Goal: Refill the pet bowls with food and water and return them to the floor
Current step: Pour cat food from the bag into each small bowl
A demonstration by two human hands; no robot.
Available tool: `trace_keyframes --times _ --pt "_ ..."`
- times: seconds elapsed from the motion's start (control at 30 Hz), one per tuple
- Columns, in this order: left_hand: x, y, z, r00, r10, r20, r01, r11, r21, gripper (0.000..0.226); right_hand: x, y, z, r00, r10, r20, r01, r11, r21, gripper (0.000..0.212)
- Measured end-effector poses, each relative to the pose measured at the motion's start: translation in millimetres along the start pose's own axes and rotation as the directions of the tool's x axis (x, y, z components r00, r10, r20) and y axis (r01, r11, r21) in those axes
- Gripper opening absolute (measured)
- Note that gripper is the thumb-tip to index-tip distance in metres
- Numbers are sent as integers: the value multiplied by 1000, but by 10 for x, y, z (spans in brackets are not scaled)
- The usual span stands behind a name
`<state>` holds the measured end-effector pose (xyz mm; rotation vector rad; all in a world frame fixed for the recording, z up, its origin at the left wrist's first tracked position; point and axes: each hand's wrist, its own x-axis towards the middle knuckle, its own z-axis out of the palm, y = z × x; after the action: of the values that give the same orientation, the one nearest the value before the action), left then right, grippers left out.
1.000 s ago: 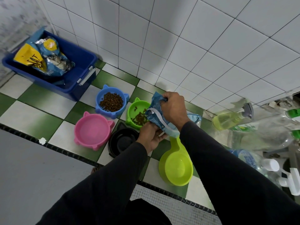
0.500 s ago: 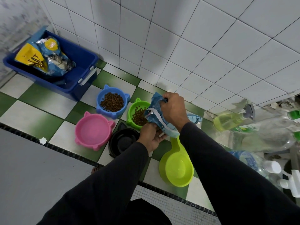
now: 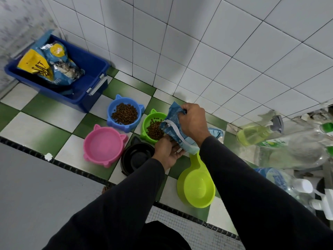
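A blue pet food bag is tilted over the green cat-eared bowl, which holds brown kibble. My right hand grips the bag's top edge. Underneath, my left hand holds the bag's lower end. The blue bowl to the left is filled with kibble. In front of it, the pink bowl has nothing in it, and neither does the black bowl beside it. All bowls stand on the green and white floor tiles.
A lime green scoop lies on the floor below the bag. A blue bin with food bags sits at the back left by the tiled wall. Spray bottles and clear bottles crowd the right side.
More kibble has gathered in the green bowl. Both hands and the bag have barely shifted.
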<state>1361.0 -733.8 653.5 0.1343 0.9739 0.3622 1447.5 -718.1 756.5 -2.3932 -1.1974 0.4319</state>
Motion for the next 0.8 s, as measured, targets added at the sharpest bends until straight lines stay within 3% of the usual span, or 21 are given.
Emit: trace_keyframes --times 0.63,0.8 --pt "-66 -12 -60 1000 10 9 -10 998 -55 31 -58 60 -8 999 34 -25 -32 996 83 17" --pt "-111 -5 -28 999 28 -25 -29 1000 -11 41 -89 123 -18 996 66 -61 -58 991 118 15"
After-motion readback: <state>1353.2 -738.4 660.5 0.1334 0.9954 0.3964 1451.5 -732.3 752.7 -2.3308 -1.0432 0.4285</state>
